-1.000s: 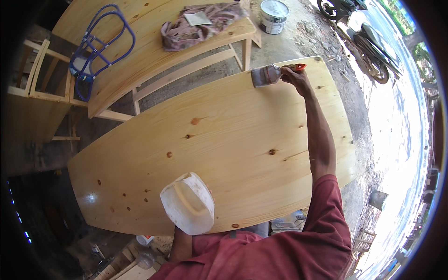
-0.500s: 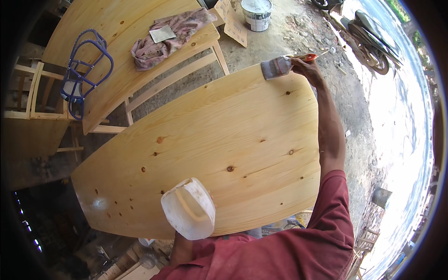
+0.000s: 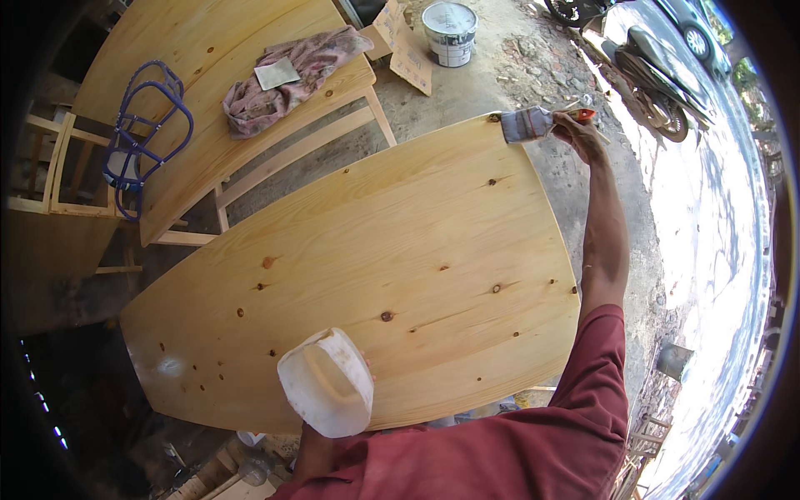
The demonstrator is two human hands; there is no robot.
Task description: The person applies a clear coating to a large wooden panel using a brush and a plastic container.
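My right hand point(image 3: 581, 136) is closed around the handle of a wide paintbrush point(image 3: 527, 125). Its bristles touch the far right corner of a large pale wooden tabletop point(image 3: 400, 250) with dark knots. Low in front of me, my left hand point(image 3: 370, 368) holds a cut-open whitish plastic jug point(image 3: 327, 385) over the near edge of the board. The jug hides most of that hand; only bits of fingers show at its right side. A tan curved band shows inside the jug, and I cannot make out whether it is liquid or part of the jug.
Beyond stands another wooden table point(image 3: 187, 179), bearing a stained pink cloth point(image 3: 308, 71), a pale flat square point(image 3: 277, 73) and a blue metal frame point(image 3: 158, 117). A paint bucket point(image 3: 450, 33) and cardboard point(image 3: 408, 62) sit on the ground. Parked motorcycles point(image 3: 654, 83) are at the far right.
My right hand has drawn the brush rightward along the far edge to the board's corner. The view has shifted slightly; the jug stays in my left hand.
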